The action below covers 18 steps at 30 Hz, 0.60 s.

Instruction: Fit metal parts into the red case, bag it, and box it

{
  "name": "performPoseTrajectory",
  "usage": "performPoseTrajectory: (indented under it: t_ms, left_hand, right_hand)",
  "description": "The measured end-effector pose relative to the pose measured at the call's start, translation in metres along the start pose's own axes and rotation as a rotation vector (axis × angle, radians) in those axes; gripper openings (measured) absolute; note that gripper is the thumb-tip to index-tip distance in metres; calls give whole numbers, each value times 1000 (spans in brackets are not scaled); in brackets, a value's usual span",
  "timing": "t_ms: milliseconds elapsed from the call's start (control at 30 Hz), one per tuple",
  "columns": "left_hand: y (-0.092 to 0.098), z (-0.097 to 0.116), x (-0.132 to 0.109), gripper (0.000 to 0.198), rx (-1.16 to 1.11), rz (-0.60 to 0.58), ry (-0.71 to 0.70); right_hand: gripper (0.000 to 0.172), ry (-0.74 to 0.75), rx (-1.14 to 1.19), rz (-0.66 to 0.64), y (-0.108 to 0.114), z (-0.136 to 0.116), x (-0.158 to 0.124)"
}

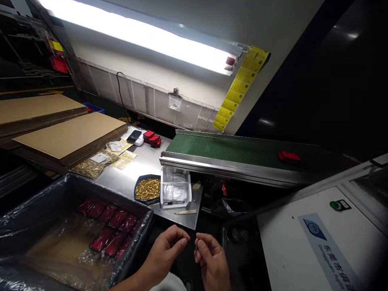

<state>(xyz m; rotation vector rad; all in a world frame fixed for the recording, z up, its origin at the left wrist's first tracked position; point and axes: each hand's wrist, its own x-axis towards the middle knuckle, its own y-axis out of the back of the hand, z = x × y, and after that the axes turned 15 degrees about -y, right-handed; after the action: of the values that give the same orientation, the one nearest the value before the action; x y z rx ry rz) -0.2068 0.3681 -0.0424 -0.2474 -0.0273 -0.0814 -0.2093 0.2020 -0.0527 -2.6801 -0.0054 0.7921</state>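
Observation:
My left hand (166, 252) hovers in front of the steel table, its fingers curled and thumb drawn close to the index finger. Whatever may be in that pinch is too small to make out. Facing it, my right hand (211, 258) is closed too, thumb against bent fingers, and the fingertips hide any small thing there. A narrow gap parts the two hands. Just beyond them on the table lie a pale-handled knife-like tool (186, 212), a white tray (190, 198) of clear plastic bags, and a dark blue bin of small brass-coloured pieces (148, 189).
At left stands a plastic-lined box (65, 182) with several wrapped red items (109, 214). Behind it are cardboard stacks (72, 135), a bag of brass-coloured pieces (87, 167), a phone (134, 136) and red pieces (152, 138). A green conveyor (224, 149) carries a red item (289, 157). A white machine cabinet (281, 234) is right.

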Motion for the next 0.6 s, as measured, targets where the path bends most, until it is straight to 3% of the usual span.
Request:
performPoseTrajectory:
  t_ms: [167,367,600]
  left_hand:
    - [-1,8,-6,23,295,-102,-132]
    - [-7,2,-11,9,353,-122,-178]
    - [-4,-3,-13,19,465,-163,-320]
  right_hand:
    - [37,-1,-22,-26,3,7,4]
    - [38,-38,-65,-62,10,15,11]
    - [46,-83,2,-56,-1,22,6]
